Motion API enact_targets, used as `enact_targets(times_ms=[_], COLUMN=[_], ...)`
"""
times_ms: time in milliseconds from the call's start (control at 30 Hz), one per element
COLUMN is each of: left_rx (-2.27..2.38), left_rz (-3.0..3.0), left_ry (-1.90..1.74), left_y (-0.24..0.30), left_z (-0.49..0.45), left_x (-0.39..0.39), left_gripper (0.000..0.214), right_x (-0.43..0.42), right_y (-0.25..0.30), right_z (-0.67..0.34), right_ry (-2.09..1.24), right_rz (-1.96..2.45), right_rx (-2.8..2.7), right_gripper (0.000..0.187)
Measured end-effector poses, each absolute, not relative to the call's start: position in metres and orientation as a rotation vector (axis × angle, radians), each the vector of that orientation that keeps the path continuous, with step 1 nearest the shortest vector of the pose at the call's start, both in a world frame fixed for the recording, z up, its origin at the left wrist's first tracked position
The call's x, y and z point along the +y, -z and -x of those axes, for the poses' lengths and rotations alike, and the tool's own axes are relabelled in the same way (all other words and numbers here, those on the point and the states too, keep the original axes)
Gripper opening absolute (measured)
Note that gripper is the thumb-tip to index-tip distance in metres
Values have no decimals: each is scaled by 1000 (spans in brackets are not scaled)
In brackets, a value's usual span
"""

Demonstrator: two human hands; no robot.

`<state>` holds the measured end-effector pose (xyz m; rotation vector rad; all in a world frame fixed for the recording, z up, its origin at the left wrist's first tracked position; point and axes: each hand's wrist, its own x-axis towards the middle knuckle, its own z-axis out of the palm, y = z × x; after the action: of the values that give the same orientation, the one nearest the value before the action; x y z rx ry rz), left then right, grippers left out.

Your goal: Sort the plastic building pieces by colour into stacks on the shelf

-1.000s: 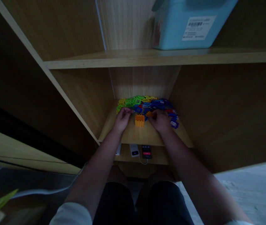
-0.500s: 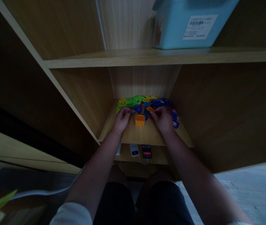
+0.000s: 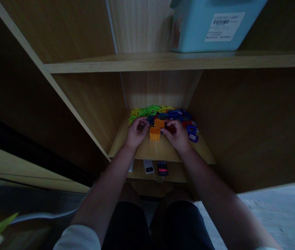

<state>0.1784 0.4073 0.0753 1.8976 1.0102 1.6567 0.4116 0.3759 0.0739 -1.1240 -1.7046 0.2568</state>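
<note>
A heap of small plastic building pieces (image 3: 163, 114), green, yellow, blue and red, lies at the back of a low wooden shelf (image 3: 160, 150). In front of it stands a small orange block assembly (image 3: 154, 133). My left hand (image 3: 136, 132) is curled at its left side, fingers bent near the pieces. My right hand (image 3: 176, 134) pinches an orange piece (image 3: 159, 123) right above the assembly. Both forearms reach forward into the shelf compartment.
A light blue plastic box (image 3: 210, 24) with a white label stands on the shelf above. On a lower ledge lie a white device (image 3: 149, 166) and a dark device with a red display (image 3: 162, 168), joined by a cable. Wooden side panels close in both sides.
My right hand drew an orange piece out of the heap and brought it left, over the orange assembly. My left hand shifted slightly right toward the assembly.
</note>
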Motion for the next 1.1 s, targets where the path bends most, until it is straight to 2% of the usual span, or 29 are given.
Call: enact_targets(times_ms=[133, 400, 533, 700, 833, 1000, 1100], left_rx=[970, 964, 1041, 1098, 1100, 1046, 1044], left_rz=[-2137, -2334, -2280, -2303, -2340, -2404, -2431], left_ry=[-1581, -1568, -1611, -1645, -1670, -1632, -1619], left_y=[-81, -83, -82, -86, -87, -81, -78], left_z=[-180, -184, -184, -183, -184, -185, -185], left_x=[399, 394, 392, 388, 388, 391, 391], left_gripper=[43, 23, 23, 10, 11, 13, 13], right_x=[370, 367, 369, 369, 367, 367, 367], right_y=[-79, -85, -83, -84, -84, -85, -86], right_z=[-405, -401, -400, -400, -400, -401, -401], right_ry=[-222, -145, -140, -154, -154, -138, -146], right_rz=[998, 905, 915, 964, 889, 940, 944], right_rx=[-1789, -1945, -1941, -1928, -1950, -1912, -1914], right_gripper=[23, 10, 15, 23, 29, 20, 21])
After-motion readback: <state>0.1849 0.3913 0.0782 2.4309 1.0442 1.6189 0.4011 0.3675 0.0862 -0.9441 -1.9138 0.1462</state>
